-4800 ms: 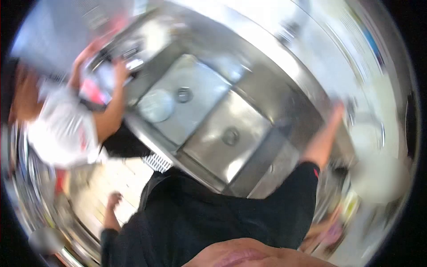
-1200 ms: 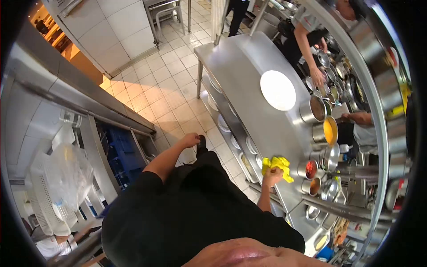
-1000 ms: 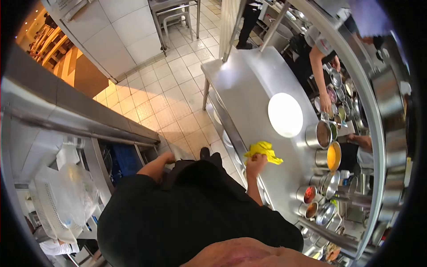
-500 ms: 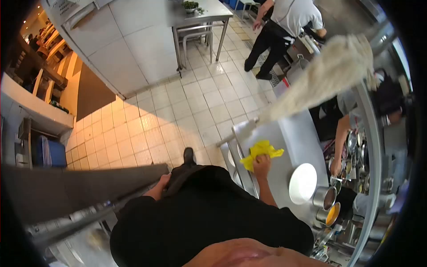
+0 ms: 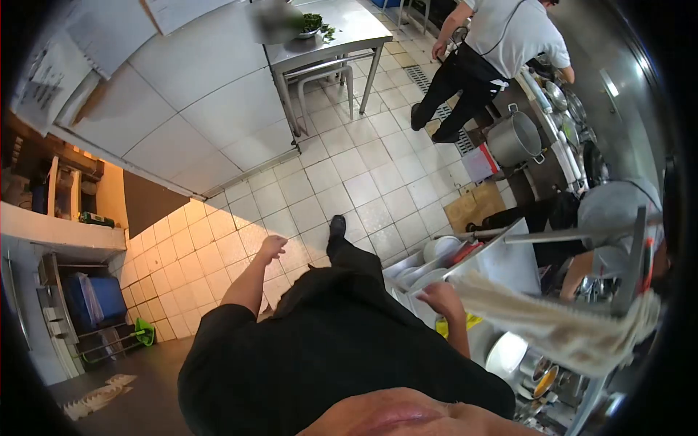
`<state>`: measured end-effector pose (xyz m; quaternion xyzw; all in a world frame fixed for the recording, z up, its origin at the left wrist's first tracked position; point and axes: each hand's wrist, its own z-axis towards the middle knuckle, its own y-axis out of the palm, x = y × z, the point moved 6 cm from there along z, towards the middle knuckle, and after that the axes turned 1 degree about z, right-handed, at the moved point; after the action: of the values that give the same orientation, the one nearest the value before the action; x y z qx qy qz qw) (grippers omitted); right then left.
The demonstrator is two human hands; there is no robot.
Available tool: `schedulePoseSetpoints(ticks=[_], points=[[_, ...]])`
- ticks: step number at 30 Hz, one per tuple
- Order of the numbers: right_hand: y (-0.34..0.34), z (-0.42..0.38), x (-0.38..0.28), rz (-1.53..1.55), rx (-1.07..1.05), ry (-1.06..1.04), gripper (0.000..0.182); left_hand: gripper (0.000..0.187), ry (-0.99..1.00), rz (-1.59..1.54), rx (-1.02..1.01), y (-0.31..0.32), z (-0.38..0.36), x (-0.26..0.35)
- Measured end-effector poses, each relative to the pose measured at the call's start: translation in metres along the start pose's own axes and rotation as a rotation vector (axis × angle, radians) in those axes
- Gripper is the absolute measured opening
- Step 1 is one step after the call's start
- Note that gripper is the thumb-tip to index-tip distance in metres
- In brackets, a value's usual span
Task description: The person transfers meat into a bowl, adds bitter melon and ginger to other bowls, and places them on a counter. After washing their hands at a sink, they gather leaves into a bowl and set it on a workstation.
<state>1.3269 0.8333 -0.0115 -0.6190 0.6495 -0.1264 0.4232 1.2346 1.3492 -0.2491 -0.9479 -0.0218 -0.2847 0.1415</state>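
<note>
My left hand (image 5: 273, 247) is out over the tiled floor at my left side, fingers loosely bent and holding nothing. My right hand (image 5: 442, 299) is above the near end of the steel counter (image 5: 505, 260), beside stacked white plates (image 5: 418, 275). Its fingers are loosely curled with nothing visible in them. Behind its wrist, a yellow cloth (image 5: 472, 320) lies on the counter, partly covered by my forearm. A pale, stained towel (image 5: 560, 320) hangs from the overhead rail to the right of this hand. A white bowl (image 5: 505, 354) sits on the counter.
Metal pots (image 5: 544, 381), one with orange contents, stand beyond the bowl. One co-worker (image 5: 502, 43) stands by the stove; another (image 5: 618, 218) bends at the right. A large stockpot (image 5: 514, 136) is near the aisle. A steel table (image 5: 331, 42) holds leafy greens (image 5: 311, 23).
I have moved forward along the counter. My right hand has come off the yellow cloth, which stays on the counter. My left hand has swung forward, away from my body.
</note>
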Motion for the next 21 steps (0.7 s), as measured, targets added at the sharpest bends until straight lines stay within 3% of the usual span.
schedulePoseSetpoints(ticks=[1,3,5,11,14,19,21], points=[[-0.025,0.026,-0.030,0.131,0.092,-0.017,0.038,0.030,-0.008,-0.031,-0.010,-0.002,0.008,0.019],[-0.054,0.101,-0.059,0.074,0.122,-0.129,0.035,0.028,-0.024,-0.191,-0.031,-0.011,0.032,0.062],[-0.078,0.180,-0.072,0.003,0.336,-0.325,0.030,0.030,0.010,-0.311,-0.040,-0.020,0.046,0.115],[-0.225,0.329,-0.210,0.276,0.428,-0.522,0.023,0.027,0.261,-0.527,0.005,-0.095,0.110,0.312],[-0.266,0.389,-0.248,0.432,0.423,-0.544,0.021,0.028,0.386,-0.640,0.006,-0.129,0.139,0.423],[-0.283,0.474,-0.258,0.318,0.429,-0.476,0.019,0.033,0.525,-0.759,0.009,-0.170,0.214,0.563],[-0.287,0.503,-0.252,0.300,0.393,-0.439,0.018,0.035,0.497,-0.815,0.016,-0.184,0.250,0.605]])
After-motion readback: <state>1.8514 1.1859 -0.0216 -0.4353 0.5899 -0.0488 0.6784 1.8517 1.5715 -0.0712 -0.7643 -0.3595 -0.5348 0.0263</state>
